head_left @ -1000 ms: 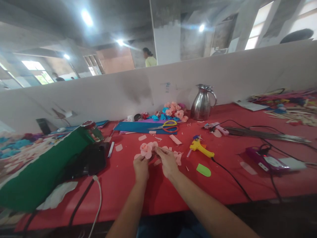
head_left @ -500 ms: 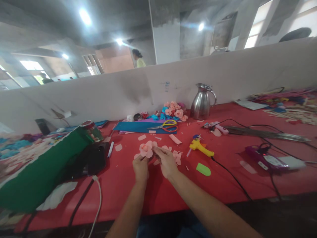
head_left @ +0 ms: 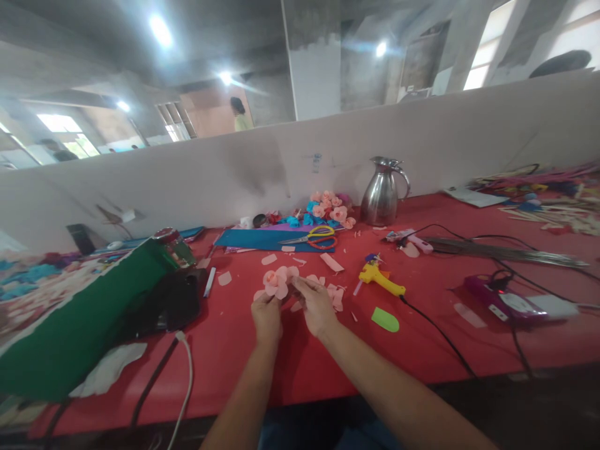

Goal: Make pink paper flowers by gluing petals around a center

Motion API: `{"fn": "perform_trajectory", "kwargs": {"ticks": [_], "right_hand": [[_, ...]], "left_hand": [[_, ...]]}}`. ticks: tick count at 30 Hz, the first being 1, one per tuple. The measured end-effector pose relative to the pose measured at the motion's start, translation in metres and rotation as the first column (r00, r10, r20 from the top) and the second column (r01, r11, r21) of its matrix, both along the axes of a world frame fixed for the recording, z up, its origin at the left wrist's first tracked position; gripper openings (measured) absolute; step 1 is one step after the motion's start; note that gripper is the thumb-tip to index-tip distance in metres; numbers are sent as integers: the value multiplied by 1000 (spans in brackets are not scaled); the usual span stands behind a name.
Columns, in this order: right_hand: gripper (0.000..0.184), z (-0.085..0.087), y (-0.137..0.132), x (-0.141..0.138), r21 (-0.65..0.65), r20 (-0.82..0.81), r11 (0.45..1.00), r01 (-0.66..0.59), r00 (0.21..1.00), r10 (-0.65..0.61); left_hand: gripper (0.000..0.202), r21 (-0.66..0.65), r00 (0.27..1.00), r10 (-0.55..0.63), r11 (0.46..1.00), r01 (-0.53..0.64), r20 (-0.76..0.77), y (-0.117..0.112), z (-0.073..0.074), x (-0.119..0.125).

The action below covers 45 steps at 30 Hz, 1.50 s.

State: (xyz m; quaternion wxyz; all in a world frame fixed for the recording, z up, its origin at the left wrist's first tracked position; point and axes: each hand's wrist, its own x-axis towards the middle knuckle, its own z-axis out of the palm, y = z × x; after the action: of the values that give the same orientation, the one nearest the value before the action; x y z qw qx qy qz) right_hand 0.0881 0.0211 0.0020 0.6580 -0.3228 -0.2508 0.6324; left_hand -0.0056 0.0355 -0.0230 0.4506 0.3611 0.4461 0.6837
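Where the two hands meet over the middle of the red worktop, a pink paper flower is held just above the surface, its petals fanned open toward the far edge. The left hand pinches the flower from below, fingers closed around its base. The right hand has its fingertips pressed together on a petal at the flower's right side; whether that petal is loose or already attached cannot be told.

Loose pink petals lie scattered on the worktop just beside the right hand. Farther toward the right edge a yellow glue gun lies on its side with a black cord trailing off, and a green leaf cutout lies near it, closer to the near edge. Behind the flower, scissors with red and yellow handles rest on a blue sheet. Along the far edge sit a heap of finished pink and blue flowers and, just to its right, a steel jug. A thick green roll lies across the near left corner.
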Motion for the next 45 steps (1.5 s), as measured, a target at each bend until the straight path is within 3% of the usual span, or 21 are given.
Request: {"fn": "perform_trajectory", "kwargs": {"ticks": [6, 16, 26, 30, 37, 45], "right_hand": [[24, 1, 1, 4, 5, -46, 1000, -1, 999, 2], [27, 6, -2, 5, -2, -41, 1000, -3, 999, 3], [25, -1, 1, 2, -46, -18, 999, 28, 999, -29], [19, -1, 2, -2, 15, 11, 997, 78, 997, -78], [23, 5, -1, -4, 47, 40, 999, 20, 999, -22], [25, 4, -3, -3, 46, 120, 999, -28, 992, 23]], "left_hand": [[28, 44, 995, -97, 994, 99, -38, -3, 7, 3], [22, 19, 998, 54, 998, -53, -25, 3, -3, -1], [27, -50, 977, 89, 995, -81, 192, 2, 8, 3], [24, -38, 985, 65, 997, -60, 159, 2, 7, 3], [19, 25, 999, -10, 1000, 9, 31, 3, -1, 2], [18, 43, 999, 23, 999, -22, -39, 2, -1, 1]]}}
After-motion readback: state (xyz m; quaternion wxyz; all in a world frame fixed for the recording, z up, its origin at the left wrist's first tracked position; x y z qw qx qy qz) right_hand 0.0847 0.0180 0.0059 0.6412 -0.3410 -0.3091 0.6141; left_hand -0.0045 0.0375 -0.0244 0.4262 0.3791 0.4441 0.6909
